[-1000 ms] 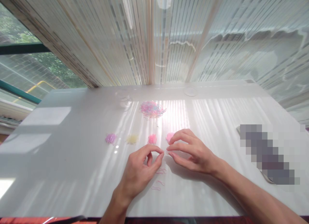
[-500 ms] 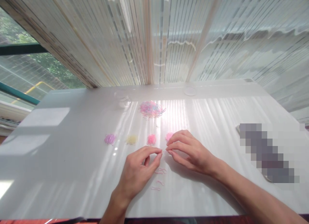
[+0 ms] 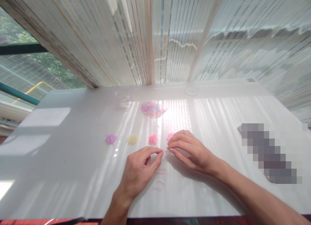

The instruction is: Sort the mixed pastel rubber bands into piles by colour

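Between the fingertips of both hands a thin pink rubber band (image 3: 165,151) is stretched. My left hand (image 3: 143,165) pinches one end with thumb and forefinger; my right hand (image 3: 190,150) pinches the other. Below them on the table lie several loose pink rubber bands (image 3: 159,189). A pink pile (image 3: 170,136) of bands is partly hidden behind my right hand, with a bit of blue (image 3: 193,134) just past it. To the left run a coral-pink pile (image 3: 153,139), a yellow pile (image 3: 132,140) and a purple pile (image 3: 111,139). Farther back is a larger mixed-colour pile (image 3: 153,109).
A clear jar (image 3: 123,99) lies at the back left of the white table (image 3: 80,160). Its round clear lid (image 3: 191,91) is at the back centre. A blurred-out flat object (image 3: 269,155) rests on the right. Striped curtains (image 3: 136,40) hang behind.
Both hands stay almost in place, holding the pink rubber band between them. My right fingers have drawn slightly closer together.
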The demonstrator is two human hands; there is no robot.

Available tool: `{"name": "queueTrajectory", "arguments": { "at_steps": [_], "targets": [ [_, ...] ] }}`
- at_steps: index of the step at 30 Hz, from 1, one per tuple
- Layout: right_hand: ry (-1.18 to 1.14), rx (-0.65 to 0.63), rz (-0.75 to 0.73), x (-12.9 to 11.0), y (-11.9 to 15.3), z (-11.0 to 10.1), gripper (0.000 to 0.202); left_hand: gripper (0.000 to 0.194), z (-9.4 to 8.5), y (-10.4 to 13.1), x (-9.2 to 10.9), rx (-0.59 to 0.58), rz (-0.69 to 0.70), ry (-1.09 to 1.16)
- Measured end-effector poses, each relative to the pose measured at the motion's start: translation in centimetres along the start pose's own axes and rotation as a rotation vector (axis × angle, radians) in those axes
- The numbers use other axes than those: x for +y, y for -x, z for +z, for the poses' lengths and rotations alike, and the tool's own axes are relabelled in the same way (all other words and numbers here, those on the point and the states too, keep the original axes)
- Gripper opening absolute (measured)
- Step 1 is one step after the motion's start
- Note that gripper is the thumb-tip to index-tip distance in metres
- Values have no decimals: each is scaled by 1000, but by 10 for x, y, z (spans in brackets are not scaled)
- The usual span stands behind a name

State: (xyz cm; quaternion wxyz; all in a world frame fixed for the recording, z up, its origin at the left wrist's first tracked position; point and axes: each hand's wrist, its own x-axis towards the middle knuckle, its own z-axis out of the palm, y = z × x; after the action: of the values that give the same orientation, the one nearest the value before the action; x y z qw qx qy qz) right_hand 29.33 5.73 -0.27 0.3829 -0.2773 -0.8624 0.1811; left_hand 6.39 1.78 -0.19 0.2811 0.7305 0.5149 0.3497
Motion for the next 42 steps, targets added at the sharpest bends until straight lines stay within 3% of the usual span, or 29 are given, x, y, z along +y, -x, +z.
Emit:
{"name": "queueTrajectory", "arguments": {
  "at_steps": [17,25,35,42],
  "targets": [
    [27,-16,13,1,2,2,11,12,-3,2,-5,20,74,-35],
    [31,-18,40,2,3,-2,16,16,-9,-2,-9,277,-101,-271],
    [46,-21,30,1,3,-3,15,15,-3,-5,-11,241,-167,-317],
    [48,-20,31,2,3,-3,16,17,-1,-4,-12,280,-135,-315]
  ]
}}
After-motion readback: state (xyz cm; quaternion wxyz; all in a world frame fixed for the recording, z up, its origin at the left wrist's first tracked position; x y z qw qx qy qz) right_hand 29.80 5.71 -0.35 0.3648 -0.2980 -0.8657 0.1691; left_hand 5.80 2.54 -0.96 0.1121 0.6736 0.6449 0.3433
